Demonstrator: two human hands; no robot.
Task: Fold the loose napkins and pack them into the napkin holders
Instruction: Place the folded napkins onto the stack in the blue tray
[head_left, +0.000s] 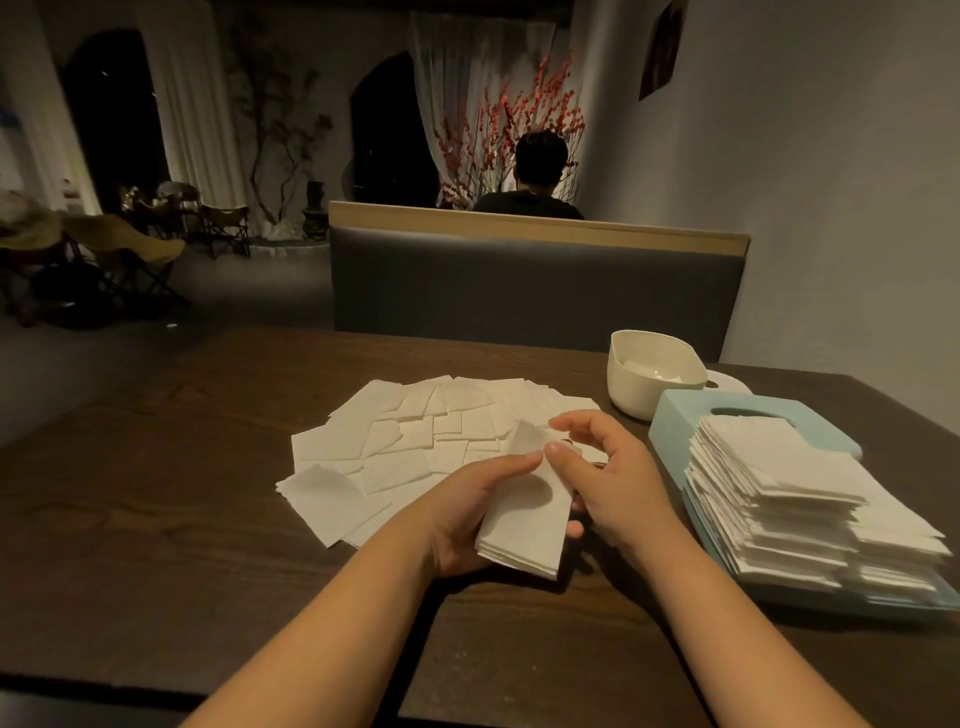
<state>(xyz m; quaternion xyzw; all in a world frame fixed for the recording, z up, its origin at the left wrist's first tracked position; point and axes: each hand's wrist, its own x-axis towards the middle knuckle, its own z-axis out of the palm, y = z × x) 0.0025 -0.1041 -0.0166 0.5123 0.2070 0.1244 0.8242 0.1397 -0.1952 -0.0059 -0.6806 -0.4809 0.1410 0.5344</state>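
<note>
While both hands (470, 512) (610, 480) pinch it, the folded napkin bundle (524, 519) runs lengthwise away from the person, upper end tilted slightly right.

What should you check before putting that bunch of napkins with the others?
1. Left hand holds the folded bunch from below: ok.
2. Right hand pinches the top napkin: ok.
3. Bunch edges lined up: not ok, the top napkin sticks up.
4. Room on the big stack over the blue holder: cannot tell, it already leans.
5. White holder open: ok.
6. Loose napkins left on the table: not ok, many remain.
</note>
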